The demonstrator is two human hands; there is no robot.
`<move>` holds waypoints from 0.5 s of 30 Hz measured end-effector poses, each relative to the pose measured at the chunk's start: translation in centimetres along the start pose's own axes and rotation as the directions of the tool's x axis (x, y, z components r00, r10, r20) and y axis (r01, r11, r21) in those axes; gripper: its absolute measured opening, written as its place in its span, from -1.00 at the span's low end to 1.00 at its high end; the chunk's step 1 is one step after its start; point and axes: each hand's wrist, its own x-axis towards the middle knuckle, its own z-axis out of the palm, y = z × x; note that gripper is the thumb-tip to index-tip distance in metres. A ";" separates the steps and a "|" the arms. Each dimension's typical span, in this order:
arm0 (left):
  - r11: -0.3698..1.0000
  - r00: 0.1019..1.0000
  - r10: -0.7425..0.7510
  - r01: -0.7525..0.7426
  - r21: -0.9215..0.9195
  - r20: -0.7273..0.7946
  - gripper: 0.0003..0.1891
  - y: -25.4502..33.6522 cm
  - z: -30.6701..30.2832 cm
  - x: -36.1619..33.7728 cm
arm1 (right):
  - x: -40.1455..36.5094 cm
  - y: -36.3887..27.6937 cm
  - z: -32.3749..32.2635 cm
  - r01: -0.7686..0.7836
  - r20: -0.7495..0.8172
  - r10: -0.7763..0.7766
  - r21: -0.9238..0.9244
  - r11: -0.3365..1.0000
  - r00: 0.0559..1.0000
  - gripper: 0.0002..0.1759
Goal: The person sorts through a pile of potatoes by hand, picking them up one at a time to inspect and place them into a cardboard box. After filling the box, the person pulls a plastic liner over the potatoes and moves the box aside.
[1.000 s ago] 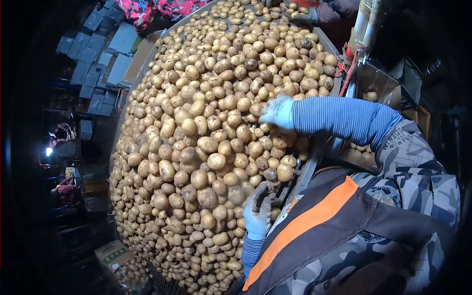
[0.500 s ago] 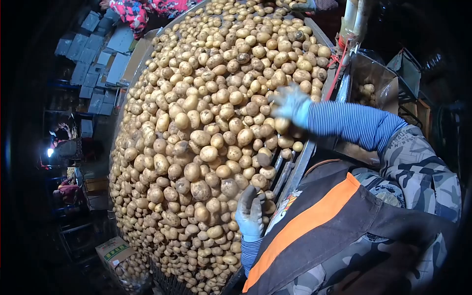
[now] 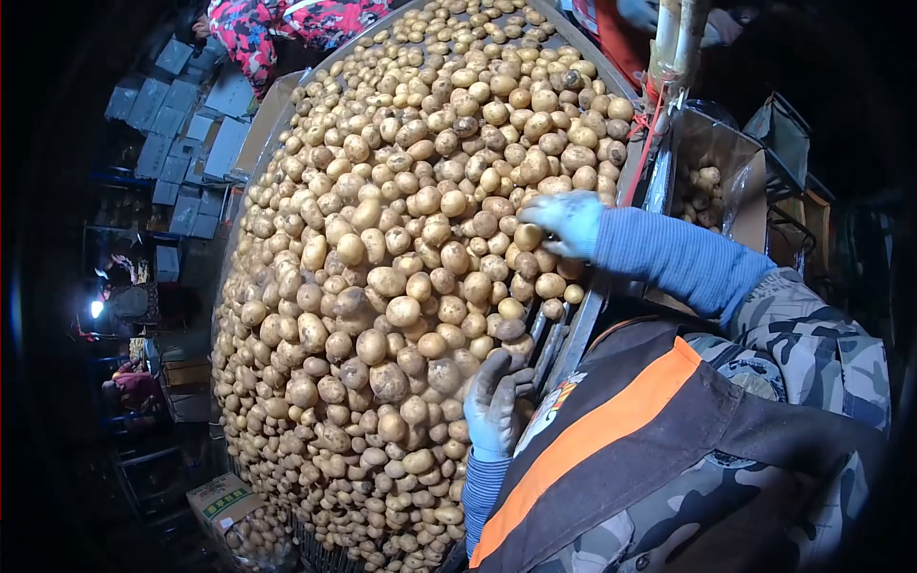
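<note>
A wide sorting table (image 3: 585,329) carries a dense bed of pale brown potatoes (image 3: 382,286). My right hand (image 3: 570,222), in a light blue glove with a striped blue sleeve, reaches over the table's near edge, its fingers curled round a potato (image 3: 528,236). My left hand (image 3: 495,406), gloved the same, lies lower along the same edge with fingers spread, resting on the potatoes there. My camouflage jacket and an apron with an orange stripe fill the lower right.
A plastic-lined box (image 3: 707,186) holding potatoes stands right of the table beside a pole (image 3: 669,48). A carton (image 3: 222,498) with potatoes sits at the lower left. Another person in red patterned clothing (image 3: 287,24) works at the far end. Stacked boxes (image 3: 181,124) lie beyond.
My right hand opened and spread over the pile, then drew back toward the edge and curled on a potato. The left hand shifted slightly along the edge. The potatoes drifted.
</note>
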 end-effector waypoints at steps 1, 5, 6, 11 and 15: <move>0.998 0.998 -0.041 0.043 -0.047 0.047 -0.45 0.5 0.6 0.4 | 1.1 -0.4 -0.1 0.031 0.090 -0.030 -0.010 0.999 0.996 -0.47; 0.963 0.982 -0.166 0.181 -0.200 0.093 -0.42 0.1 1.1 2.3 | 4.9 -0.6 1.2 -0.045 0.373 0.118 -0.199 0.979 0.920 -0.59; 0.929 0.977 -0.187 0.210 -0.305 0.105 -0.42 0.0 1.0 2.2 | 4.3 -0.7 0.7 -0.067 0.330 0.115 -0.152 0.986 0.937 -0.57; 0.706 0.945 -0.213 0.325 -0.629 0.249 -0.38 0.3 1.2 2.8 | 0.7 -3.4 -3.0 -0.254 0.422 0.033 0.478 0.841 0.906 -0.32; 0.623 0.935 -0.277 0.349 -0.700 0.220 -0.44 -0.9 -0.2 3.3 | 0.7 -0.4 0.3 -0.132 0.479 0.114 0.004 0.991 0.870 -0.33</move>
